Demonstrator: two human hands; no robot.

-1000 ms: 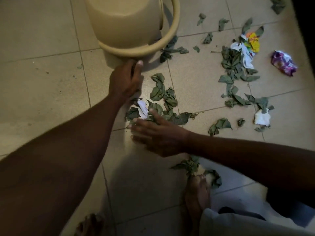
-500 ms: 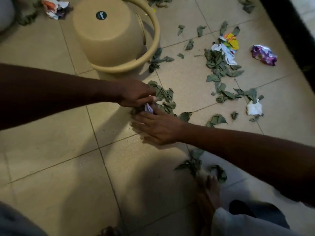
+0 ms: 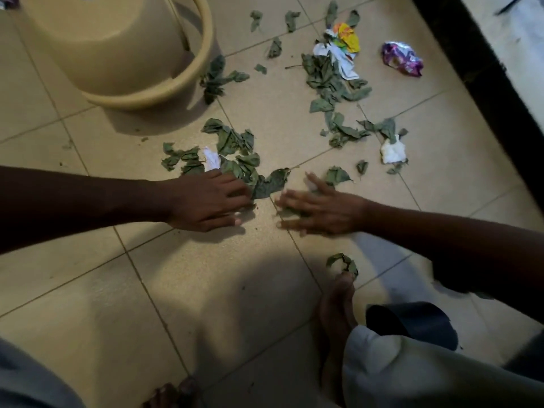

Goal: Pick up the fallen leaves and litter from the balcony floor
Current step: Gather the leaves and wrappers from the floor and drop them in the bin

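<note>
Left hand (image 3: 206,201) and right hand (image 3: 321,212) flat on floor (image 3: 206,290), facing each other across near edge of leaf pile (image 3: 235,154) — grips wide, nothing visibly held, seemingly set to scoop inward. Tipped bucket (image 3: 117,54) just beyond pile, handy for dumping — purple wrapper (image 3: 401,58) well right, untouched.

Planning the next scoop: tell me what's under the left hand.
Green leaves stick out from under the fingers of the left hand. The palm covers whatever else lies there. A white scrap shows just beyond the hand.

One bucket (image 3: 112,48); one purple wrapper (image 3: 401,58) (leaves (image 3: 322,75): dozens)
</note>
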